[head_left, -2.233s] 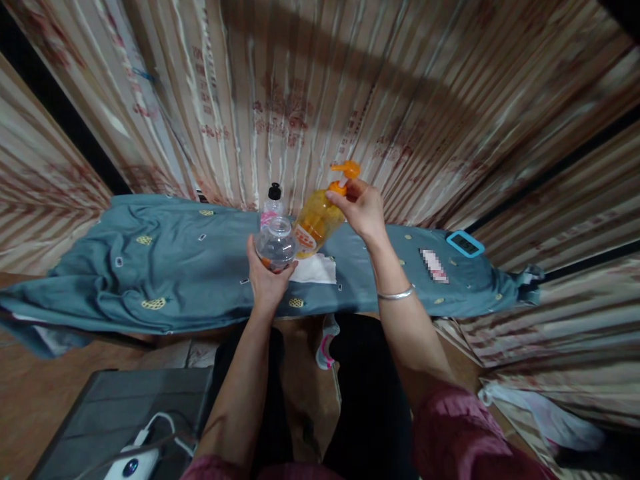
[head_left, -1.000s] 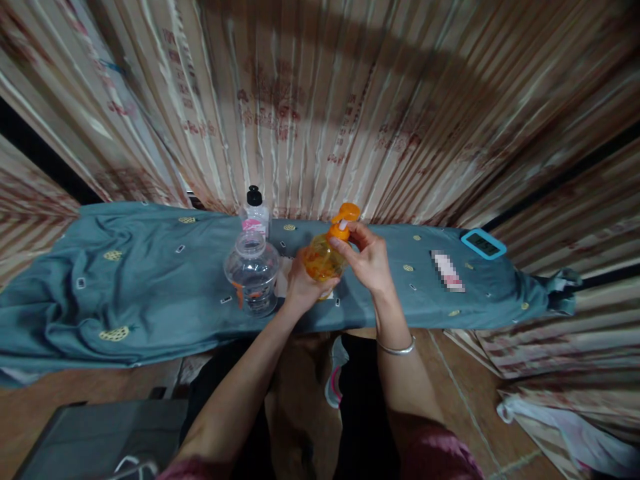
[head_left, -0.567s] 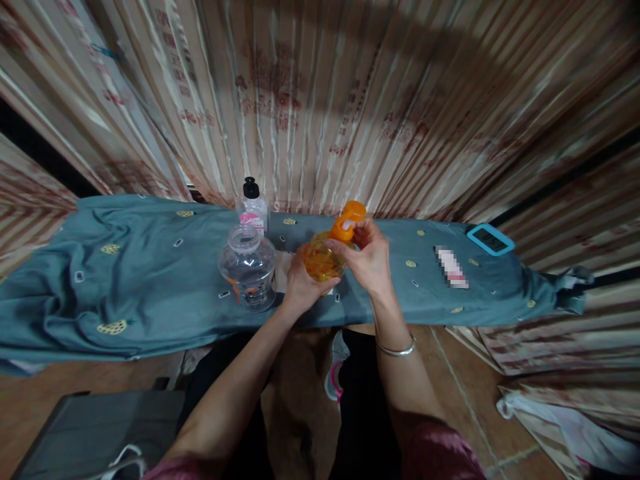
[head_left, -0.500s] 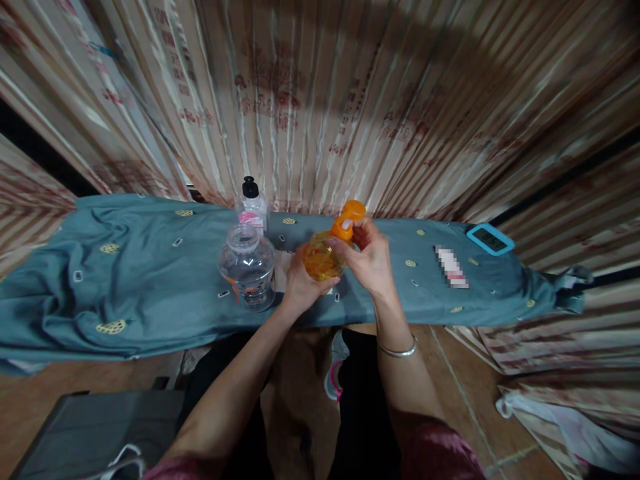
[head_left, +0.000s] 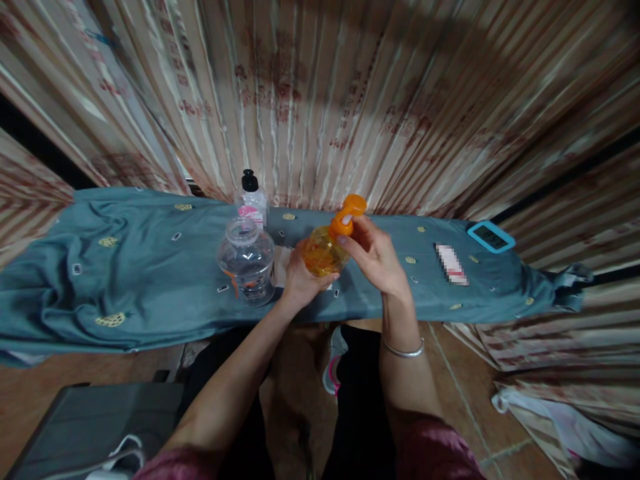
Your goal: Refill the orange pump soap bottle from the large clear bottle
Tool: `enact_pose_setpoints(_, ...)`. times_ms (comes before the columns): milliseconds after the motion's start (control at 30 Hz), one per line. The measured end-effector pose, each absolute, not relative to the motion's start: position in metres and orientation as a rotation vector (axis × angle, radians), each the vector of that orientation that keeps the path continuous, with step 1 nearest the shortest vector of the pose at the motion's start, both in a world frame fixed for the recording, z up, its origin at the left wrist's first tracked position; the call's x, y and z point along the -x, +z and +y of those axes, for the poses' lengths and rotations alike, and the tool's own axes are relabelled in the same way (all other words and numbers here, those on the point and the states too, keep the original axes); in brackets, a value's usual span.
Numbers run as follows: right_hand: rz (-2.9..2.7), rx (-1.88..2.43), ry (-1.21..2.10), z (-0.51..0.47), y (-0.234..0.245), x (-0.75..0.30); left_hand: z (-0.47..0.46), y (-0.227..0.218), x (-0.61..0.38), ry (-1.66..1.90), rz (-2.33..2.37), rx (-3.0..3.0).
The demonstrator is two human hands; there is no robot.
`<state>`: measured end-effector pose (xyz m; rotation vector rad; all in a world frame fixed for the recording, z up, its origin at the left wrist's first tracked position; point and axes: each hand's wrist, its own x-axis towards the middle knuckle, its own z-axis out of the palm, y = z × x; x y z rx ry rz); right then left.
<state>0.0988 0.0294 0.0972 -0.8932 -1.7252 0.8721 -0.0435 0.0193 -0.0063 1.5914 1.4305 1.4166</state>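
A rounded clear bottle with yellow-orange colouring (head_left: 323, 252) is tilted toward the upper right above the cloth. My left hand (head_left: 304, 277) is wrapped round its body. On its neck sits an orange pump top (head_left: 345, 223), with the fingers of my right hand (head_left: 377, 253) closed on it. Just left of my left hand stands a clear, open-mouthed plastic jar (head_left: 247, 263). Behind the jar is a clear bottle with a black cap (head_left: 253, 203) and a pink-and-white label. Part of a pale flat piece (head_left: 283, 263) shows behind my left hand.
A green-grey cloth with pineapple prints (head_left: 145, 267) covers the narrow table. Toward its right end lie a blue-framed digital timer (head_left: 491, 237) and a blurred pale packet (head_left: 451, 265). Patterned curtains (head_left: 320, 100) hang behind. A grey box-like seat (head_left: 100, 427) is at lower left.
My right hand and wrist have shifted slightly right and turned at the pump top. My left hand keeps its hold on the bottle. The view has moved a little.
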Motion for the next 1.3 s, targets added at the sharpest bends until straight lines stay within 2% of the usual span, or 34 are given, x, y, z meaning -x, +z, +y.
enact_pose_setpoints(100,-1.670,0.887,0.882,0.030,0.095,-0.097,0.019,-0.006,0.043,1.400,1.458,-1.576)
enact_pose_setpoints(267,-1.471,1.035,0.722,0.032,0.087,-0.089,0.020,-0.009,0.042,1.396,1.445,-1.562)
enact_pose_setpoints(500,-1.686,0.843,0.916,0.029,0.097,-0.099,0.020,-0.011,0.043,1.428,1.407,-1.581)
enact_pose_setpoints(700,-1.512,1.044,0.733,0.033,0.084,-0.089,0.020,-0.010,0.043,1.432,1.401,-1.576)
enact_pose_setpoints(933,-1.571,0.897,0.957,0.031,0.096,-0.092,0.020,-0.010,0.043,1.438,1.398,-1.571)
enact_pose_setpoints(1167,-1.390,0.971,0.826,0.034,0.083,-0.082,0.020,-0.012,0.042,1.419,1.413,-1.563)
enact_pose_setpoints(1300,-1.456,0.926,0.885,0.034,0.088,-0.086,0.020,-0.012,0.042,1.423,1.405,-1.561)
